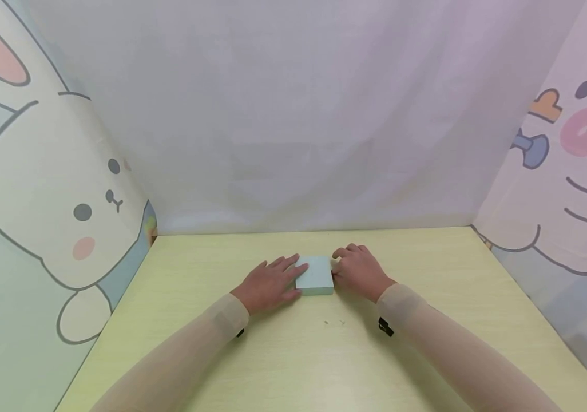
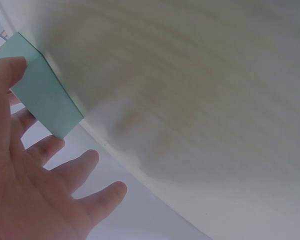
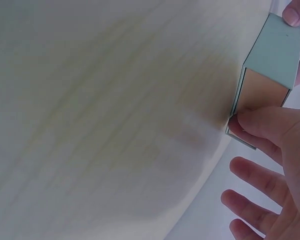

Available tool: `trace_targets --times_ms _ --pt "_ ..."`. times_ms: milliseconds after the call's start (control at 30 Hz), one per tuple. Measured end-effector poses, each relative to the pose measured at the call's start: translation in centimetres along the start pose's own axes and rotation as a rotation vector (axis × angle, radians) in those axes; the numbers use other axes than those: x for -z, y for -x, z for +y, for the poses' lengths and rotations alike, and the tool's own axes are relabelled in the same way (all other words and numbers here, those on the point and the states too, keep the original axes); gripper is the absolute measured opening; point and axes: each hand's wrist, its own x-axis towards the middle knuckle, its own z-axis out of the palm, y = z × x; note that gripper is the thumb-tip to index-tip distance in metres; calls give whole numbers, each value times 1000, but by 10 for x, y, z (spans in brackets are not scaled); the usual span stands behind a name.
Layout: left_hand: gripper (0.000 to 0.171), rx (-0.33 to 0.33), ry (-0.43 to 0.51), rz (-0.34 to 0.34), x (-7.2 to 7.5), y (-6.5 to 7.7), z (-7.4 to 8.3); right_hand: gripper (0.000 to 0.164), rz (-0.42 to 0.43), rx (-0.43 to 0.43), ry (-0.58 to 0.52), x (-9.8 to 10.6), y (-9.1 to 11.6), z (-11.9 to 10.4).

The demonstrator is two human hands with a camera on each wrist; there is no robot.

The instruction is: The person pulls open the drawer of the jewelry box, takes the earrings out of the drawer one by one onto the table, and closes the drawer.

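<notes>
A small pale green box (image 1: pixel 314 273) lies on the table between the two hands. My left hand (image 1: pixel 269 284) holds it from the left, the thumb against its near side and fingers reaching onto its top. In the left wrist view, that thumb presses the green side of the box (image 2: pixel 47 95) while the outer fingers spread apart. My right hand (image 1: pixel 361 270) is at the box's right end, thumb and index finger pinched together there. The right wrist view shows a brown inner face in this end of the box (image 3: pixel 270 50); what lies between the fingertips is mostly hidden.
The light wood-grain table (image 1: pixel 283 360) carries a few tiny dark specks (image 1: pixel 333 323) in front of the box. A pale curtain (image 1: pixel 293 126) stands behind the table's far edge, with cartoon-printed sheets at the left (image 1: pixel 36 229) and right (image 1: pixel 571 223).
</notes>
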Motion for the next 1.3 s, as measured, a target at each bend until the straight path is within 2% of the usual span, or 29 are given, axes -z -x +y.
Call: trace_targets --times_ms 300,567,767,967,1133,1300 --pt "71 1 -6 4 -3 -1 -2 6 -8 -2 18 -1 -2 -1" --pt "72 15 -3 -4 -4 -2 0 7 -48 -29 6 1 -1 -2" --pt "71 14 3 16 -4 1 0 7 -58 -47 -6 1 -1 -4" --pt "87 45 93 2 -9 3 -5 8 -66 -51 -5 5 2 -2" --pt "100 96 125 -31 -7 5 -13 17 -130 -88 -22 13 11 7" --pt "101 123 134 -44 -4 15 -26 39 -225 -161 -97 13 21 23"
